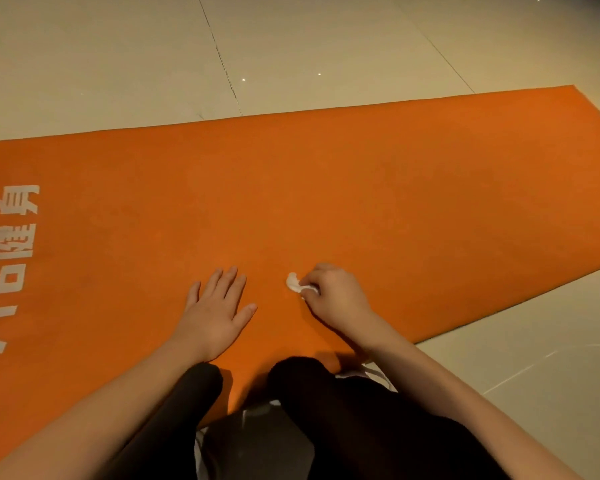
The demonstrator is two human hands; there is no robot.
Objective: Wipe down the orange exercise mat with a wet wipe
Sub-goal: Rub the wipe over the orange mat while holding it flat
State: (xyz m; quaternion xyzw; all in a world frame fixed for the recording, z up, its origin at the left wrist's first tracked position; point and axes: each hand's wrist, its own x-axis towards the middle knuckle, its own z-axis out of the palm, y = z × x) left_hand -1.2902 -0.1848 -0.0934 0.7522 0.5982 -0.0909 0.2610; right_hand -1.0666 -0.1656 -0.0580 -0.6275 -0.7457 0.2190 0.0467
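Right now your right hand (333, 296) grips the bunched wet wipe (296, 283) against the orange exercise mat (361, 202); your left hand (219, 306) lies flat and open just beside it; the mat's long axis runs left to right, and most unwiped-looking surface lies beyond and right, nearer your right hand.

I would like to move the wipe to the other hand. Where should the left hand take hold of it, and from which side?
Probably pinch the bunched white end of the wet wipe that sticks out past the curled fingers of the right hand, coming from the left, low over the orange mat. The rest is hidden in that hand. The left hand lies flat nearby.
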